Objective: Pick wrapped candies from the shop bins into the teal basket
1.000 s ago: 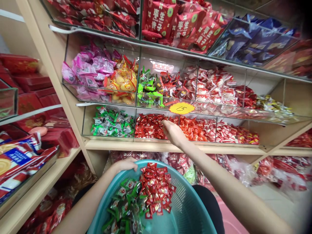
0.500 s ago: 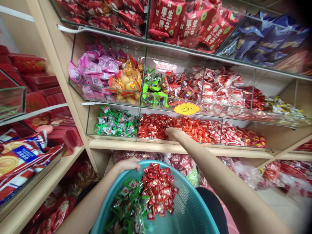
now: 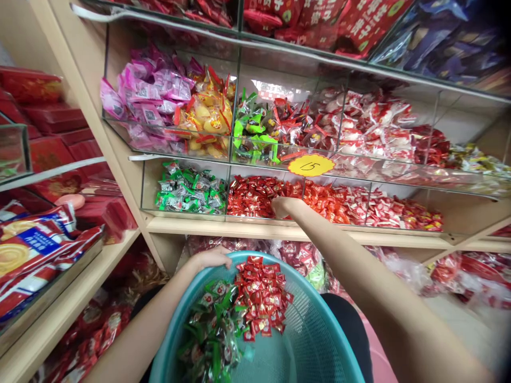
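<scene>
A teal plastic basket point(image 3: 319, 330) is tilted towards me at the bottom centre, its far rim gripped by my left hand point(image 3: 211, 257). Inside are a pile of small red-wrapped candies point(image 3: 263, 298) and, to their left, clear-and-green wrapped candies point(image 3: 213, 330). My right hand point(image 3: 283, 207) reaches into the lowest shelf row, at the right side of a compartment of red-wrapped candies point(image 3: 251, 196). Its fingers look curled down among them; whatever they hold is hidden. Orange-red wrapped candies point(image 3: 325, 201) lie just right of this hand.
Green-wrapped candies point(image 3: 190, 189) fill the compartment on the left. Above hangs a yellow price tag point(image 3: 311, 165) on the clear front panel. A wooden shelf edge point(image 3: 239, 227) runs below the bins. Red-and-blue snack packs point(image 3: 35, 244) lie on the left shelf.
The view has shifted slightly, so the shelves and basket sit higher in the picture. My right hand stays in the red candy compartment, and my left hand keeps the basket rim.
</scene>
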A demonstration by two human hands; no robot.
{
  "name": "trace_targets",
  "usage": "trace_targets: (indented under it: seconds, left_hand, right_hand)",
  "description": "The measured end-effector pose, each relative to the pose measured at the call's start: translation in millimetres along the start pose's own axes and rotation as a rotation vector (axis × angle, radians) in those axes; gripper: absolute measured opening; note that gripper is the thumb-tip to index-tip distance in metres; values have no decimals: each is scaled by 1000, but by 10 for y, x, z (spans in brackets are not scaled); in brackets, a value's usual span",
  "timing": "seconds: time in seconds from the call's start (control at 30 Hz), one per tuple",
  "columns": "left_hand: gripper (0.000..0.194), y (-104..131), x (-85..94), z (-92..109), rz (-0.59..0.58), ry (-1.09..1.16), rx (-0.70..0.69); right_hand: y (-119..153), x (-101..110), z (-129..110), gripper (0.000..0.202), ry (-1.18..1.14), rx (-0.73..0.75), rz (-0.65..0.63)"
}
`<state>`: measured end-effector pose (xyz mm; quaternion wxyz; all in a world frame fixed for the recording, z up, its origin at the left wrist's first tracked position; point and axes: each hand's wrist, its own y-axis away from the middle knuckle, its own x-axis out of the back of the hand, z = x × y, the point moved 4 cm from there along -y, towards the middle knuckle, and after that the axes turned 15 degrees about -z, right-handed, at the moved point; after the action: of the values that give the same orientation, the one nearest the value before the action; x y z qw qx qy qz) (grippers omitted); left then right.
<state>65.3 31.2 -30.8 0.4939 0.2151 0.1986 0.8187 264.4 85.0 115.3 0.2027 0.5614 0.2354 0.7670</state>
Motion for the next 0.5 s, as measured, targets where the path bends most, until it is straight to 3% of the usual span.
trace_targets:
  seconds: [0.2, 0.3, 0.37, 0.43, 0.5]
  left_hand:
    - [26, -20, 3, -11, -5, -20, -1]
    - [23, -27, 9, -13, 3, -35, -5]
    - [23, -30, 6, -10, -2, -37, -10]
    - [23, -28, 1, -6, -7, -40, -11]
    - [25, -22, -4, -6, -3, -44, 3]
  right_hand:
    - [226, 79, 99, 28, -53, 21, 98]
    - [514, 152, 152, 23, -131, 111, 282]
    - [767, 139, 138, 19, -262, 263, 453]
    - [998, -11, 84, 17, -430, 444, 541]
    - [1141, -308, 2, 17, -596, 594, 524]
